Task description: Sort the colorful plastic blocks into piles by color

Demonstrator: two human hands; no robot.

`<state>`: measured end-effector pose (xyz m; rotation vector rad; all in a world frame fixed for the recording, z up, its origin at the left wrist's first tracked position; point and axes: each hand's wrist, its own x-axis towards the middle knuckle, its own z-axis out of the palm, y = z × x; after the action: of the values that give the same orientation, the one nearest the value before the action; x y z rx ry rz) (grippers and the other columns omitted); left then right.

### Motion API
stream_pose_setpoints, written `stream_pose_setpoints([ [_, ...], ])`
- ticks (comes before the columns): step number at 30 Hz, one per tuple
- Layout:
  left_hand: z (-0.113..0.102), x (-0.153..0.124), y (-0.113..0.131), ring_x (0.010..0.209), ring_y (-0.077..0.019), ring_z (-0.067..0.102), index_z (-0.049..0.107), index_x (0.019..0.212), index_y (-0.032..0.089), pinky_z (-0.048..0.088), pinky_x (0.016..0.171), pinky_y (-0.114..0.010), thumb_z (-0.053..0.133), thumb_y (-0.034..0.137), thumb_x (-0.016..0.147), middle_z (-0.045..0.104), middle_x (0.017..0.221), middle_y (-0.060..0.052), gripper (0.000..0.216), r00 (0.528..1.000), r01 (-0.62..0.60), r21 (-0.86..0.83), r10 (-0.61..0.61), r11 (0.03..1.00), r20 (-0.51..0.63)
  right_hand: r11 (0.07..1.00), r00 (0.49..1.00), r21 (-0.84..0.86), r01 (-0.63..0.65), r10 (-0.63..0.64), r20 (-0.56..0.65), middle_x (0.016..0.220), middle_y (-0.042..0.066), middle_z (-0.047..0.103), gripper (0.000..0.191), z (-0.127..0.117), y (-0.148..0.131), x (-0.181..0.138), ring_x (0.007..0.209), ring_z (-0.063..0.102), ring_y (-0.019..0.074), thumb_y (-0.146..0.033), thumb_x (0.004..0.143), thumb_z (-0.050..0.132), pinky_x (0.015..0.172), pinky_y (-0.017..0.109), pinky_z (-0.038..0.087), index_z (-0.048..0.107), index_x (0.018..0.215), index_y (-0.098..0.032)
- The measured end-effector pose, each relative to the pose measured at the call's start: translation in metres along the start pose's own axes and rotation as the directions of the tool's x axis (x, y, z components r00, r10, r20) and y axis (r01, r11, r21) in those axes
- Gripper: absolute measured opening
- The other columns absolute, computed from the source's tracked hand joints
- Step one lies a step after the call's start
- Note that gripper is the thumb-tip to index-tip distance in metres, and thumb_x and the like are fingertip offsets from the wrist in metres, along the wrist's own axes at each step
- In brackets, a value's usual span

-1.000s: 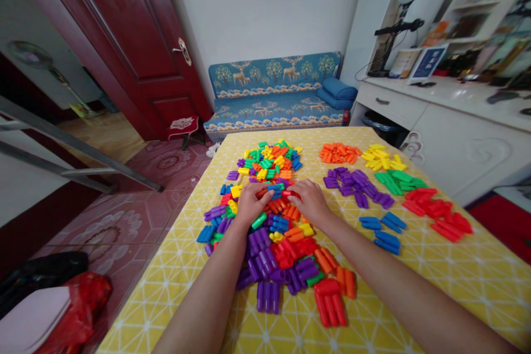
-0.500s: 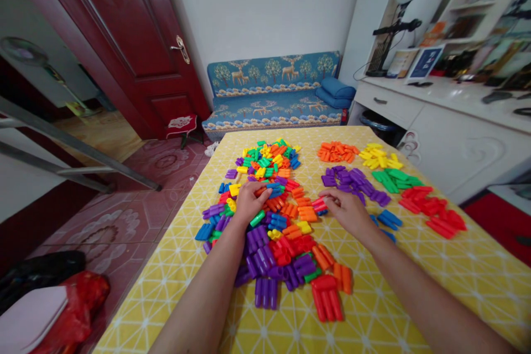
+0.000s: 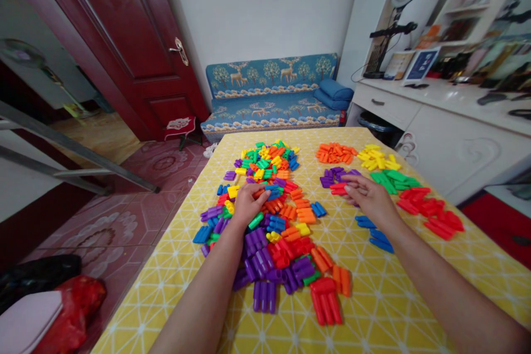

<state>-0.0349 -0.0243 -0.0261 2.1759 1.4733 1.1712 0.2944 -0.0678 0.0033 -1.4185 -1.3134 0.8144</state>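
My right hand (image 3: 371, 196) pinches a red plastic building block (image 3: 338, 188) made of joined tubes, held over the purple pile (image 3: 332, 176). Its fingers partly cover that pile. My left hand (image 3: 249, 204) rests at the mixed heap, thumb and fingers closed around a blue tube block (image 3: 274, 192). Purple tube blocks (image 3: 259, 251) and red ones (image 3: 326, 298) lie nearer me in the heap. A separate blue block (image 3: 318, 209) lies just right of the heap.
Sorted groups lie on the right of the yellow tablecloth (image 3: 415, 287): orange (image 3: 336, 152), yellow (image 3: 377, 157), green (image 3: 394, 181), red (image 3: 431, 209) and blue (image 3: 375, 234). Beyond the table stands a blue patterned sofa (image 3: 274, 105); a white cabinet (image 3: 464, 133) is at right.
My right hand has moved right and slightly away from me, carrying the red block from the heap's edge to the purple pile. My left hand has stayed in place.
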Motion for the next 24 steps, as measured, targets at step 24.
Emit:
stream_pose_setpoints([
  [24,0.001,0.0,-0.002,0.086,-0.0203,0.064,0.073,0.093,0.022,0.049,0.083,-0.035,0.061,0.04,0.083,0.072,0.088,-0.005,0.025,1.0,0.016,-0.021,-0.016,1.0,-0.004,0.997,0.995,-0.064,-0.05,0.045,-0.085,0.078,0.003,0.065,0.026,-0.032,-0.016,0.042,0.06,0.061,0.0124,-0.02,0.076,0.06,0.049,0.021,0.048,0.067,0.101,-0.017],
])
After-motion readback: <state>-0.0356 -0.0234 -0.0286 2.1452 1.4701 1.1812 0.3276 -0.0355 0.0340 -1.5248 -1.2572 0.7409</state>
